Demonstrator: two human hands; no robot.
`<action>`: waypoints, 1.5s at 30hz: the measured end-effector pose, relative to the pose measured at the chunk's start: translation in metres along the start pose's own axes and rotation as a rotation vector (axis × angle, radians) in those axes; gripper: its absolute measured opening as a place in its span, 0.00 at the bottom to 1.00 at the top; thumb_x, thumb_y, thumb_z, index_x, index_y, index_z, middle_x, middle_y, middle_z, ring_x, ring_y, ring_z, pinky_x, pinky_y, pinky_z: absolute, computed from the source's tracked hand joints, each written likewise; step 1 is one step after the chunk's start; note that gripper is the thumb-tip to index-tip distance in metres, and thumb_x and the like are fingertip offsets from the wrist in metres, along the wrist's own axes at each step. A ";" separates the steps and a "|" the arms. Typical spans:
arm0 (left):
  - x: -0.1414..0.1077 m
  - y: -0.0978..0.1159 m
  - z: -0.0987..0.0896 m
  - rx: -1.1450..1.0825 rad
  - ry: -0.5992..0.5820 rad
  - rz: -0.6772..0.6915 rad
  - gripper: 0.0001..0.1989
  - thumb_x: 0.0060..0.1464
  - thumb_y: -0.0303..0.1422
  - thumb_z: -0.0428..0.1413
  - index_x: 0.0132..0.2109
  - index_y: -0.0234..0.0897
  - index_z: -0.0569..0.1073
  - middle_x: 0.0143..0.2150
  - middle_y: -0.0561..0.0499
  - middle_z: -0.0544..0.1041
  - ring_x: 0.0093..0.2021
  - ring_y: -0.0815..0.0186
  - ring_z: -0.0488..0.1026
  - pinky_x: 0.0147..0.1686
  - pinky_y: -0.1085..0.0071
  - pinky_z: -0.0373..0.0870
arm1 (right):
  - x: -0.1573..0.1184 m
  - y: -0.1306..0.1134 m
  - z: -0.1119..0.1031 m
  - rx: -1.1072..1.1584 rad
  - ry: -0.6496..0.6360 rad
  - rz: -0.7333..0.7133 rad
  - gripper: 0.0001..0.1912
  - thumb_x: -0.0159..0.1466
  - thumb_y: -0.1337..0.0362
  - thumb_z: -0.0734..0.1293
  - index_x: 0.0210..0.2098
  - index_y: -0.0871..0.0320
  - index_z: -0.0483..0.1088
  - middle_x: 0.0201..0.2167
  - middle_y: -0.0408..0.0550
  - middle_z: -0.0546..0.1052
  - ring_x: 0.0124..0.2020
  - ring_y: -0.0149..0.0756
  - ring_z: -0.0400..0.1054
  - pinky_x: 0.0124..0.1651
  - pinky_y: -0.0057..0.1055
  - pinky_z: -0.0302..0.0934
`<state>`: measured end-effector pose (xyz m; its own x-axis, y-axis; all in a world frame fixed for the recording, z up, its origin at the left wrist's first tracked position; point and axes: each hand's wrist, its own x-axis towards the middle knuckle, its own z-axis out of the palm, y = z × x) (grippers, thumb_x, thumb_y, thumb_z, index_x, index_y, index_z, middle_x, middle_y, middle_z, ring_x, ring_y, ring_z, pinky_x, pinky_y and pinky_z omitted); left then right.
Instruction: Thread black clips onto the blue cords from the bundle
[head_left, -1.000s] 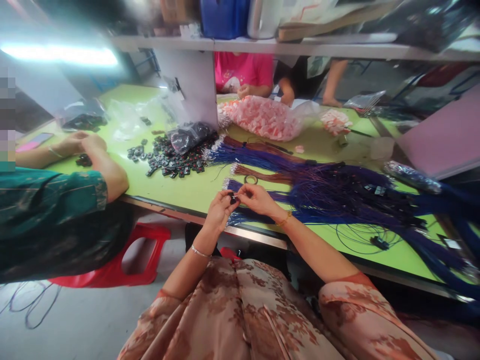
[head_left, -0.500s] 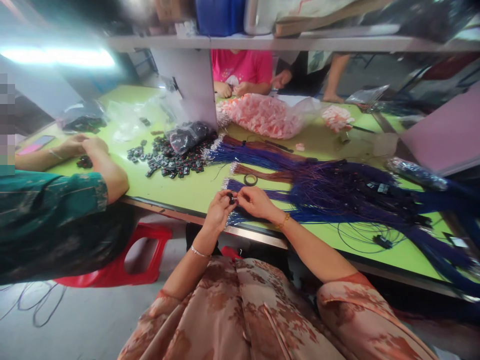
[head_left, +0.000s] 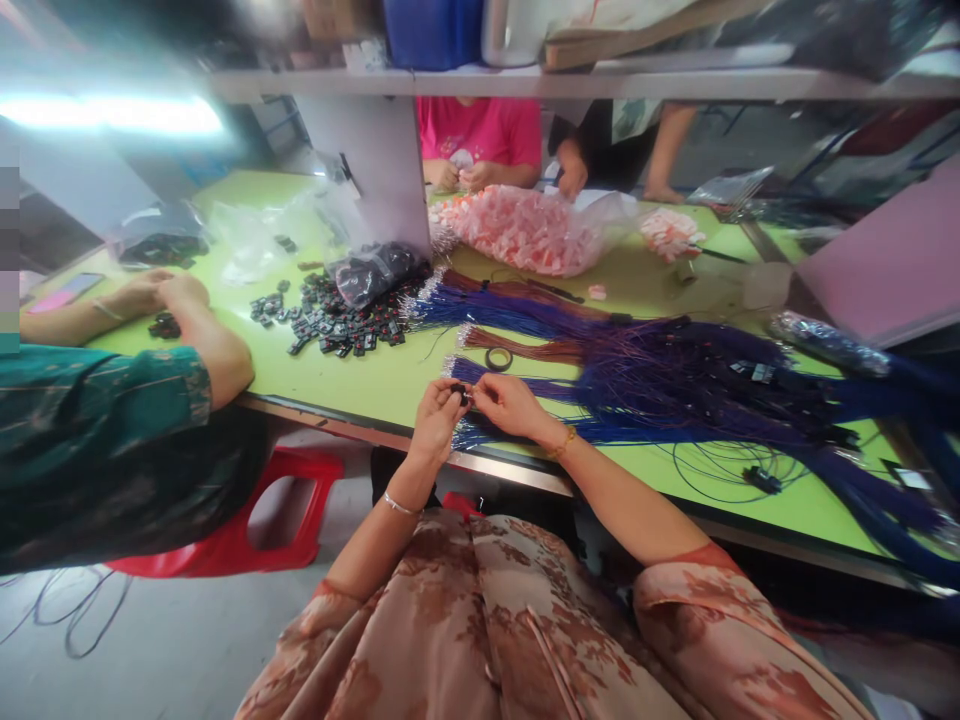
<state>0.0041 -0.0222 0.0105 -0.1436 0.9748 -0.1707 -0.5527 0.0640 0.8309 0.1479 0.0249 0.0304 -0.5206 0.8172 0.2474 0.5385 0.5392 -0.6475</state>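
Near the table's front edge, my left hand (head_left: 435, 420) is closed on a small black connector (head_left: 459, 394). My right hand (head_left: 508, 404) is pinched right beside it, at the connector's right side; what its fingertips hold is too small to make out. Under and right of my hands lie bundles of blue wires (head_left: 540, 388) with silvery ends pointing left. A brown wire bundle (head_left: 525, 346) and a black ring of tape (head_left: 499, 358) sit just beyond my right hand. A pile of black connectors (head_left: 337, 320) is to the left.
A bag of pink-white parts (head_left: 525, 232) lies at the back. A large tangle of dark wires (head_left: 675, 370) covers the right side. At the left, a person in a green sleeve (head_left: 105, 390) works at the table (head_left: 300, 385). Two more people are across. A shelf (head_left: 510, 84) spans above.
My hands stay together with only slight finger movement. Across the table, the hand of the person in dark clothes has moved down towards the pink-white parts. The view has shifted slightly.
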 end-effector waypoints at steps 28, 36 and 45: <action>0.011 -0.011 0.018 -0.038 0.056 -0.098 0.11 0.47 0.27 0.60 0.38 0.35 0.67 0.33 0.50 0.76 0.36 0.68 0.76 0.50 0.59 0.70 | 0.049 0.066 -0.053 -0.478 0.049 0.236 0.10 0.60 0.64 0.62 0.36 0.58 0.75 0.36 0.52 0.76 0.36 0.37 0.67 0.36 0.29 0.54; 0.011 -0.018 0.015 -0.025 0.036 -0.118 0.12 0.47 0.28 0.61 0.38 0.35 0.67 0.34 0.49 0.76 0.37 0.66 0.77 0.51 0.57 0.69 | 0.058 0.095 -0.053 -0.591 -0.116 0.215 0.10 0.62 0.64 0.60 0.36 0.57 0.73 0.38 0.51 0.77 0.37 0.38 0.68 0.34 0.29 0.52; 0.012 -0.019 0.015 -0.026 0.042 -0.115 0.12 0.47 0.27 0.61 0.39 0.34 0.67 0.34 0.49 0.77 0.37 0.66 0.77 0.49 0.58 0.69 | 0.066 0.073 -0.049 -0.476 -0.012 0.137 0.10 0.63 0.64 0.59 0.37 0.60 0.71 0.32 0.50 0.77 0.31 0.35 0.66 0.34 0.29 0.50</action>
<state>0.0255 -0.0089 0.0007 -0.1115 0.9516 -0.2864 -0.5883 0.1691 0.7908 0.1853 0.1280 0.0351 -0.4301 0.8860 0.1731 0.8438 0.4627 -0.2718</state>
